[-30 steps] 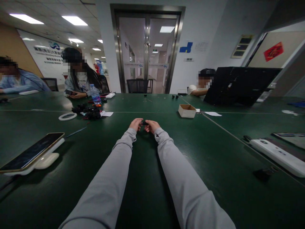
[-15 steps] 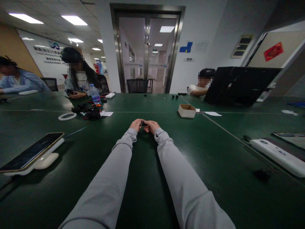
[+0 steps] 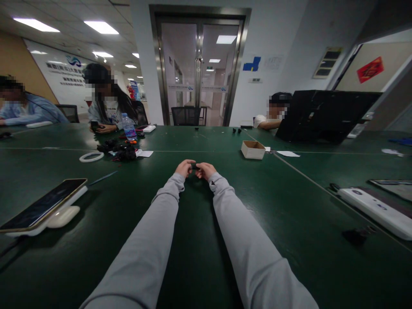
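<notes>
Both of my arms reach forward over the dark green table (image 3: 199, 240). A small black object (image 3: 194, 167) sits between my fingertips, too small and too covered to name. My left hand (image 3: 184, 168) is closed on its left side, with the index finger stretched along the top. From the right, my right hand (image 3: 206, 170) pinches the same object. The two hands almost meet, a little above the table top. Most of the object is hidden by my fingers.
An open cardboard box (image 3: 252, 150) stands ahead on the right. Left are a tape roll (image 3: 91, 157), a black tangled pile (image 3: 117, 150), a bottle (image 3: 129, 128) and a phone (image 3: 48, 201) on a stand. A binder clip (image 3: 358, 235) and white power strip (image 3: 376, 210) lie right. Several people sit across.
My left index finger has straightened slightly over the top of the black object. Otherwise my hands stay almost in place. The person across on the left has shifted the phone-like thing held there.
</notes>
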The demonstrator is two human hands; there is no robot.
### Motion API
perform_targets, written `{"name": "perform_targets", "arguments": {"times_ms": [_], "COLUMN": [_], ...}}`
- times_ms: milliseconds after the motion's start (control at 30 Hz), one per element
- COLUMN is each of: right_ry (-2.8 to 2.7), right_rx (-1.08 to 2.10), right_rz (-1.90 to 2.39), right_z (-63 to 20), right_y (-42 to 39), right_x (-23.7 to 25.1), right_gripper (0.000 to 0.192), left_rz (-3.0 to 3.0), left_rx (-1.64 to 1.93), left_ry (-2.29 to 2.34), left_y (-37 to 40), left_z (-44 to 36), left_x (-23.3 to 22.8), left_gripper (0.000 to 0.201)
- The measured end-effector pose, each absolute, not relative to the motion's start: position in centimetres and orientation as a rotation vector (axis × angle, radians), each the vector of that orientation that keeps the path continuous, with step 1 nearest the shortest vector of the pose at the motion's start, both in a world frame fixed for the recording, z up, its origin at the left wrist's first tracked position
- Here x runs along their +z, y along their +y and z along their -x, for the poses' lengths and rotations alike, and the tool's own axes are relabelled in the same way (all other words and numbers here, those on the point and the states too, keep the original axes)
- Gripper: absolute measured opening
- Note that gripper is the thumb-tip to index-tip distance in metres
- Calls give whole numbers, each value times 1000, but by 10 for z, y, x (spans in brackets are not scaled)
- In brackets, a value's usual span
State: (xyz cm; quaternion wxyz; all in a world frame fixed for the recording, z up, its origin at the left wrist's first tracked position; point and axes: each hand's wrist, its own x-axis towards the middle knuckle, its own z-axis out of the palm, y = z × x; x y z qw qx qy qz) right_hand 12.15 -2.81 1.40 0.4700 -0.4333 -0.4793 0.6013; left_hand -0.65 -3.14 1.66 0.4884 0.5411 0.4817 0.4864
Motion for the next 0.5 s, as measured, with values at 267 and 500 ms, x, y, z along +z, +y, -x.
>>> {"name": "perform_targets", "arguments": {"times_ms": [267, 500], "right_ry": [-1322, -1263], "right_rx": [1442, 1378], "right_rz": [960, 999], "right_z": [-122, -119], "right_y": [-30, -23], "right_x": [14, 6], "right_gripper": [20, 35], "left_rz": [-1375, -1323], "left_rx": [1259, 1274], "left_ry": [1202, 1182], "left_y": [-37, -34], "left_z": [3, 3], "left_x": [17, 14], "left_gripper": [24, 30]}}
